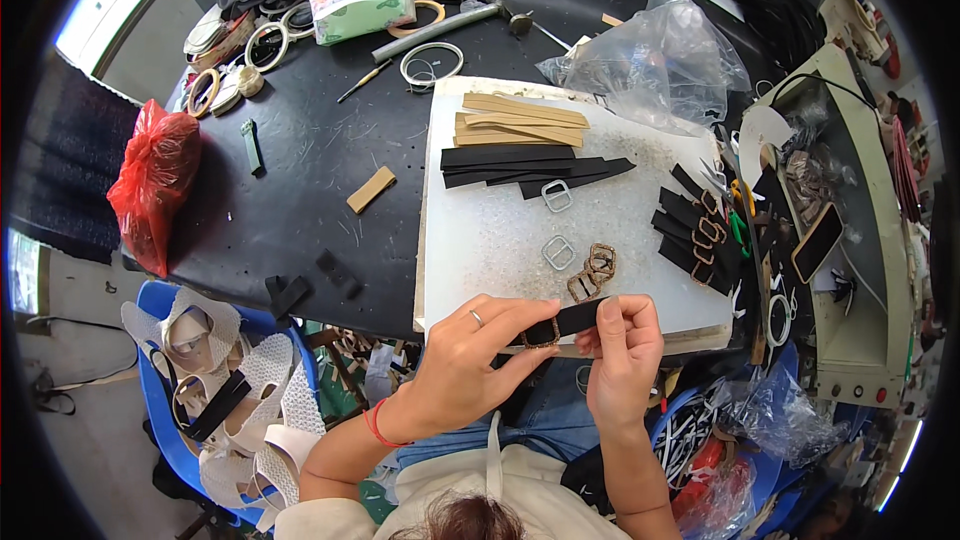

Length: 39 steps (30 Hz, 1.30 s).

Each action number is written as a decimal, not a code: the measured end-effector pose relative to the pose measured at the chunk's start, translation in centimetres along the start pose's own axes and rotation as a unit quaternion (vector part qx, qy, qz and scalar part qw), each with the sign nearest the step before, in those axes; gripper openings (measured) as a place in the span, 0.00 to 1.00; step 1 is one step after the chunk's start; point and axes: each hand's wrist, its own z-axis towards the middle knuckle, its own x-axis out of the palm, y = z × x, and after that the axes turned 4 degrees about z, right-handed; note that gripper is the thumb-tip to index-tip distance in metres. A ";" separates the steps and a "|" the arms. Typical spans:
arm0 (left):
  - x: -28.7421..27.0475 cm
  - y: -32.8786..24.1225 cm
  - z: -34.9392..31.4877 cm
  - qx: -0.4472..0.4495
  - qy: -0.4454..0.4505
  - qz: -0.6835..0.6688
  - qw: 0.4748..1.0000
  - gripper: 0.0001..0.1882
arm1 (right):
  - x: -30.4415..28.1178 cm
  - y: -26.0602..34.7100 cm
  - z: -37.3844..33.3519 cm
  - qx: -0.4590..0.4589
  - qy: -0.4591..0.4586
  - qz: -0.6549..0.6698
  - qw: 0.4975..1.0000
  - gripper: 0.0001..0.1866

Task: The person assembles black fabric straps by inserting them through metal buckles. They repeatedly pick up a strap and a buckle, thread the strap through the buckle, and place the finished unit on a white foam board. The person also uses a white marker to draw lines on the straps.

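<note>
My left hand [470, 355] pinches a small sparkly square buckle [541, 334] at the near edge of a white work board [500, 240]. A short black strap [580, 318] passes through the buckle, and my right hand [622, 350] grips its other end. Just beyond my hands lie two more sparkly buckles [594, 272] and two silver square buckles [558, 252]. Farther up the board sit long black strips [530, 165] and tan strips [520, 120]. At the board's right edge lies a row of black straps fitted with buckles [695, 230].
A black table [320, 160] holds a hammer [440, 28], tape rolls [268, 45], a green packet [362, 5], a clear plastic bag [660, 60] and a red bag [155, 180]. White shoe uppers fill a blue bin [225, 380] at lower left. A machine [850, 240] stands at right.
</note>
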 end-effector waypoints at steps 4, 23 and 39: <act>-0.4 0.2 -0.3 -0.002 0.018 0.009 1.000 0.23 | -0.2 0.1 0.1 0.000 0.004 -0.003 1.000 0.08; -3.9 2.0 -2.8 0.018 0.032 0.292 0.956 0.15 | 3.4 -1.2 2.9 -0.274 0.268 -0.465 0.798 0.22; -2.7 7.0 5.8 0.068 -0.044 0.347 0.934 0.10 | -8.1 6.6 8.8 -0.314 -0.032 -0.586 0.746 0.19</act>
